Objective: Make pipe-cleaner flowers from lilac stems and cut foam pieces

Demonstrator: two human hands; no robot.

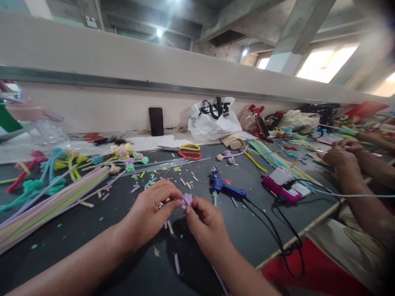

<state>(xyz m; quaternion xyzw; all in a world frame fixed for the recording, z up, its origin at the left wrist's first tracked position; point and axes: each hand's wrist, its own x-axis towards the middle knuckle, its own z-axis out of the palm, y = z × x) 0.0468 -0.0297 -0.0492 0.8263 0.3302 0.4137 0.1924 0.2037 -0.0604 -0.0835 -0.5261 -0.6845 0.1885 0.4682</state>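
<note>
Between my two hands is a small purple pipe-cleaner flower (187,200), held above the dark table. My left hand (159,205) pinches it from the left with thumb and forefinger. From the right, my right hand (205,218) grips its other side, fingers curled in. Just right of the hands lies a blue hot glue gun (228,187). Beyond them are scissors (188,152) with yellow and red handles. A finished-looking stem with purple blooms (231,156) rests behind the glue gun. Short pipe-cleaner scraps (170,227) are scattered around.
Long pastel pipe cleaners (61,197) and fuzzy flowers (126,154) cover the left side. A pink power strip (285,187) with black cables sits right. A phone (156,121) and a white bag (214,119) stand by the partition. Another person's hands (342,154) work at far right.
</note>
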